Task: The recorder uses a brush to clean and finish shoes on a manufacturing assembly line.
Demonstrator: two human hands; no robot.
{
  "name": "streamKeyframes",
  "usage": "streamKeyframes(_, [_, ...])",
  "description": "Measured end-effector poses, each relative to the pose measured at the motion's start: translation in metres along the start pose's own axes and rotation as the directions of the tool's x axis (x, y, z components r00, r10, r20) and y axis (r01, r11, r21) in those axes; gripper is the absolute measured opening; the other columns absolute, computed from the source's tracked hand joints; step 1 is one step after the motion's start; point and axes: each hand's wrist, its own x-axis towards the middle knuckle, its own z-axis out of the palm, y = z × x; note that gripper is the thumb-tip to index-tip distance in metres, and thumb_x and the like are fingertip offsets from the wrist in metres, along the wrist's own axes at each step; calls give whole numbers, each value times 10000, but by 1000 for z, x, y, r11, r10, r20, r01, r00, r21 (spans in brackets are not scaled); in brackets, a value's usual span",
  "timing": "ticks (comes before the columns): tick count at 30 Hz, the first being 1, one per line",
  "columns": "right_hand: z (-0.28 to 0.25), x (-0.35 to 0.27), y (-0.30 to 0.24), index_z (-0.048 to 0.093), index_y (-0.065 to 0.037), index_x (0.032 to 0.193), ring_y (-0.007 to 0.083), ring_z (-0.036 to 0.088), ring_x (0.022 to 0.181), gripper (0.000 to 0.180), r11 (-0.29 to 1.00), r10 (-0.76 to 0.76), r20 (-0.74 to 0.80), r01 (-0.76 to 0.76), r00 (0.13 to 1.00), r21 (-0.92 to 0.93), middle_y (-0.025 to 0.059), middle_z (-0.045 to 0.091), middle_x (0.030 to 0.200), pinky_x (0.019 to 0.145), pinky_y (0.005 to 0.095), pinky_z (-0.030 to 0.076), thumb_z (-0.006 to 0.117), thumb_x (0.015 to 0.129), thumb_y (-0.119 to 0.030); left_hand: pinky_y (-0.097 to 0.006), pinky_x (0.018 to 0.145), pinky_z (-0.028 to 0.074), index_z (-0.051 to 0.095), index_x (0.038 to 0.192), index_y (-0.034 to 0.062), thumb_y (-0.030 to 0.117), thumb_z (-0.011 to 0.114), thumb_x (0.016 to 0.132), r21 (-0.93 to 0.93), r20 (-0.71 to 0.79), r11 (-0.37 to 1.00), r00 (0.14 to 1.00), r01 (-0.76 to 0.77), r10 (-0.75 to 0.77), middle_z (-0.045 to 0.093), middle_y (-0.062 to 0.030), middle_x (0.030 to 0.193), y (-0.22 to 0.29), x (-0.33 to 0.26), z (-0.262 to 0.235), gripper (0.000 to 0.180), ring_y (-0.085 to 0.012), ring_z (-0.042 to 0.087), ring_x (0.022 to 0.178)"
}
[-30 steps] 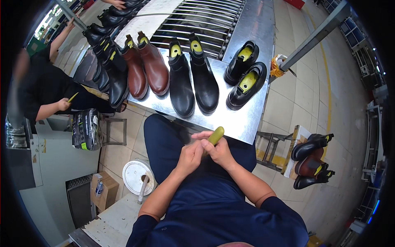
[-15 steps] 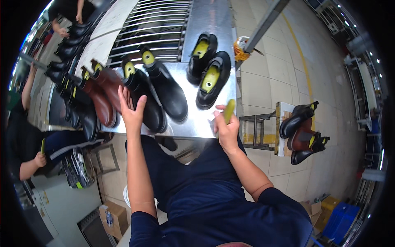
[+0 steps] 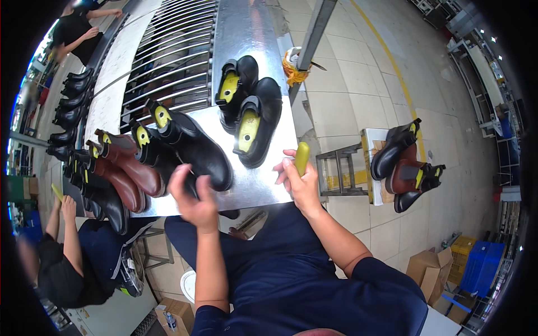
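My left hand (image 3: 196, 201), blurred, is held with fingers apart over the toes of the black boots, with nothing seen in it. One black boot (image 3: 210, 162) stands just beyond it, and a second black boot (image 3: 159, 151) is partly hidden by the hand. At the metal table's right edge, my right hand (image 3: 301, 187) grips a slim yellow-green piece with a rounded end (image 3: 302, 158); its kind is unclear. Beyond that hand stand two more black boots, a nearer one (image 3: 268, 115) and a farther one (image 3: 246, 75), with yellow-green insoles showing.
Brown boots (image 3: 120, 182) and more black boots line the table's left side. A roller rack (image 3: 168, 61) lies beyond the metal table (image 3: 263, 193). Several boots (image 3: 403, 173) sit on a stand at right. A co-worker (image 3: 67, 257) at left holds a similar yellow-green piece.
My left hand has drawn back toward me and turned at the wrist. My right hand keeps hold of the yellow-green piece. The view has shifted, moving the table leftward and lower.
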Motion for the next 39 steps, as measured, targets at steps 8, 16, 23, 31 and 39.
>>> streamKeyframes(8, [-20,4,-2,583,8,1263,91,628,622,345,998,38,-11,-38,999,52,104,727,899,460,208,399,619,1036,-250,-324,907,526,589,1325,-54,93,854,793,-86,359,896,853,435,-380,705,-157,1150,11,0,97,612,-212,688,1032])
streamKeyframes(16, [-76,11,5,577,22,1230,133,651,565,560,965,217,-84,-200,973,171,116,691,951,389,222,380,593,1021,-497,-295,808,544,724,1104,-47,127,836,812,-187,593,684,636,705,-494,757,-70,972,57,-10,-2,358,-130,684,876])
streamKeyframes(23, [-101,-32,-4,620,32,1225,137,691,729,637,978,207,337,-194,918,-73,255,686,1238,555,235,520,605,988,-560,-341,992,496,642,1248,-62,86,845,728,-371,617,563,649,738,-444,715,-117,1175,58,-41,-117,578,-196,661,1092])
streamKeyframes(31, [6,-94,22,369,102,1524,267,527,1369,1121,626,320,936,-774,150,-90,209,500,1514,1166,391,382,877,749,-528,-319,925,521,680,1169,-51,487,967,637,-300,337,718,774,628,-536,731,-94,1110,17,-100,-220,809,-185,684,1014])
streamKeyframes(39, [97,-129,27,434,-53,1533,280,655,1206,918,957,101,967,241,233,-158,183,634,1377,1044,348,487,871,760,-289,-438,1186,350,421,1524,40,657,562,968,-511,-219,555,524,657,-823,456,-117,1549,24,-180,-202,841,-266,485,1391])
